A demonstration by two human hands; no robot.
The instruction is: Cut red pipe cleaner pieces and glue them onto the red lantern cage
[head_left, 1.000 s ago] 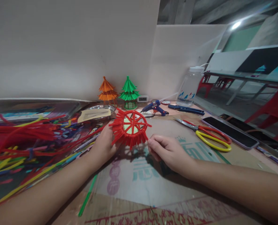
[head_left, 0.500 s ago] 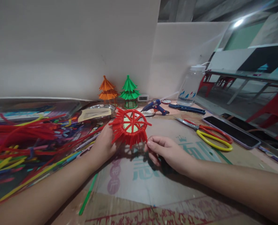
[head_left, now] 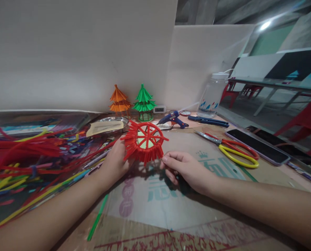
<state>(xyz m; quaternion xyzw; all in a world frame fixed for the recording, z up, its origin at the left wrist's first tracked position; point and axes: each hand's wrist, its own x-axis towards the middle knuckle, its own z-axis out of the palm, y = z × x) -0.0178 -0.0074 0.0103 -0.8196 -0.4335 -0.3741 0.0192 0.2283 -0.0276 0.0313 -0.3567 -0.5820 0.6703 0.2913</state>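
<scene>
A red round straw piece (head_left: 144, 141) with spokes and a fringe of short straw ends is held just above the cardboard (head_left: 171, 205). My left hand (head_left: 115, 162) grips its left side with closed fingers. My right hand (head_left: 183, 169) sits at its lower right edge, fingers curled, the fingertips touching the fringe. A small orange straw pagoda (head_left: 119, 100) and a green straw pagoda (head_left: 144, 103) stand behind by the white wall.
A heap of coloured straws (head_left: 32, 160) covers the left. A metal dish (head_left: 113, 122), blue glue gun (head_left: 173, 120), yellow-handled scissors (head_left: 232, 149), a phone (head_left: 257, 146) and a clear plastic bottle (head_left: 211, 96) lie behind and to the right.
My right hand slid slightly left and its fingers curled in under the fringe. The red piece stayed in the left hand, barely shifted.
</scene>
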